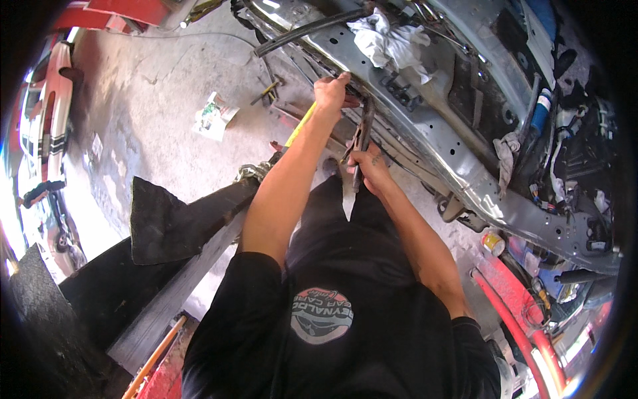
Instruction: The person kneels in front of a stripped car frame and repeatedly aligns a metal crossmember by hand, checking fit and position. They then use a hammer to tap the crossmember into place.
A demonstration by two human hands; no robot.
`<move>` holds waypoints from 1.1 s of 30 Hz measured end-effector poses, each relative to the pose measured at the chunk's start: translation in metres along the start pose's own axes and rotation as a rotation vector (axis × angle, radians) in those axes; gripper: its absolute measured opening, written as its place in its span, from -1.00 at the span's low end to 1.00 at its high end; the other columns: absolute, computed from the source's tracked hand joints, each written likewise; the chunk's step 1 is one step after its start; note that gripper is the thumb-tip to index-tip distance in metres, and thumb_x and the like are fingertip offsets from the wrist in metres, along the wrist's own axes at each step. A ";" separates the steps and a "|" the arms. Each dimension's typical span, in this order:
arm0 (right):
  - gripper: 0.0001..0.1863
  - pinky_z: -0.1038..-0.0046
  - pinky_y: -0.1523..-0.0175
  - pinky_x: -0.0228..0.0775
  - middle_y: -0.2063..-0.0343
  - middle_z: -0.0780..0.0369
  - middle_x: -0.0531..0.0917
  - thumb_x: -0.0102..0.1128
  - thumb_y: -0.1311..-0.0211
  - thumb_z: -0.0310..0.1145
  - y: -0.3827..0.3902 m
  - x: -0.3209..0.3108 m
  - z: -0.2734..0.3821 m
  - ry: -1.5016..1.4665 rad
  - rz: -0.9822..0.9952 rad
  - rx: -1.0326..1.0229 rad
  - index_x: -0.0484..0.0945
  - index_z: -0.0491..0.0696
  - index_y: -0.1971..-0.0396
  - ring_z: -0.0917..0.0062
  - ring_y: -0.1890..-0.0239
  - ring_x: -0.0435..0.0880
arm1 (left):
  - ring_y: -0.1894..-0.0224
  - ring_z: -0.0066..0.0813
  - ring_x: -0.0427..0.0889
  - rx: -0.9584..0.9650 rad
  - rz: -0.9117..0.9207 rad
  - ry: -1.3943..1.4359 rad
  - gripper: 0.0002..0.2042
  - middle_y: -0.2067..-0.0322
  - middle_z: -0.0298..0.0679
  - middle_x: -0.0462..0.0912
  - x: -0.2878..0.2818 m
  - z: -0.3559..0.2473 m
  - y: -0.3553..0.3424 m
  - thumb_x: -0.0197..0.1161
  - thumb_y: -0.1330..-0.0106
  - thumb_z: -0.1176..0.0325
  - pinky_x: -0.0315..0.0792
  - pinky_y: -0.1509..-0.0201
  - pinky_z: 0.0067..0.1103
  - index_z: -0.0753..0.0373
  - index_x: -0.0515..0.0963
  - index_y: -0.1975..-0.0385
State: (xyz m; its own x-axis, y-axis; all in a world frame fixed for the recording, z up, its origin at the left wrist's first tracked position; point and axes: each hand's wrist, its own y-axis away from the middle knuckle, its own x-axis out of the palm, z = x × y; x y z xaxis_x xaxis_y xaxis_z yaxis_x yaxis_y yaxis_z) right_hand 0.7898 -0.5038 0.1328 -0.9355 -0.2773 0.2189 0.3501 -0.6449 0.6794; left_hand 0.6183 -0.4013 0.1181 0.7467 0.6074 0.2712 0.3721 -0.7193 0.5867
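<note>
My right hand (pixel 370 168) is wrapped round the handles of a long dark metal tool, which looks like locking pliers (pixel 363 130). The jaw end points away from me and meets the lower edge of a bare metal car body rail (pixel 432 136). Just left of those jaws, my left hand (pixel 330 94) is closed at the same edge, thumb up along the metal. Its fingers curl underneath, so whatever they grip is hidden. Below my left wrist a yellow bar or strap (pixel 302 124) runs down toward a chain (pixel 254 171).
White rags (pixel 389 43) and a blue can (pixel 541 110) lie on the car body. Left of me, a dark steel beam (pixel 193 223) juts inward. A red tubular frame (pixel 515 319) stands at lower right. On the concrete floor (pixel 159 100) lie a crumpled paper (pixel 214 118) and a yellow-handled tool (pixel 269 91).
</note>
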 end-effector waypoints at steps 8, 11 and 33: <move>-0.48 0.45 0.02 0.40 0.28 0.26 0.64 0.22 0.00 -0.42 0.004 0.000 0.014 0.103 -0.045 0.004 0.52 -0.16 -0.06 0.52 0.20 0.60 | 0.57 0.01 0.72 0.008 -0.034 -0.017 -0.60 0.33 0.17 0.67 0.003 0.000 0.003 0.34 -0.37 0.32 0.70 0.53 -0.23 0.66 0.50 0.11; -0.37 0.43 -0.05 0.40 0.23 0.23 0.65 0.20 0.00 -0.43 0.008 0.007 0.020 0.080 -0.070 -0.012 0.48 -0.17 -0.19 0.49 0.11 0.62 | 0.58 0.00 0.72 0.005 -0.017 -0.010 -0.61 0.36 0.14 0.67 0.000 0.003 -0.002 0.35 -0.37 0.32 0.69 0.53 -0.24 0.64 0.51 0.13; -0.43 0.54 0.24 0.36 0.40 0.24 0.68 0.13 -0.07 -0.39 -0.006 0.006 0.011 0.111 -0.099 -0.071 0.46 -0.17 -0.17 0.55 0.34 0.65 | 0.55 0.03 0.70 -0.047 -0.030 0.004 -0.64 0.32 0.19 0.65 0.007 -0.006 0.005 0.30 -0.39 0.36 0.71 0.51 -0.19 0.66 0.50 0.14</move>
State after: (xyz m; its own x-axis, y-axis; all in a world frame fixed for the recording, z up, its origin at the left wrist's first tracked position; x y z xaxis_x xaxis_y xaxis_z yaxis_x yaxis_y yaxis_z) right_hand 0.7818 -0.4941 0.1376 -0.9561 -0.2843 0.0714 0.2623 -0.7207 0.6417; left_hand 0.6216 -0.3984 0.1276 0.7337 0.6294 0.2560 0.3675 -0.6845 0.6296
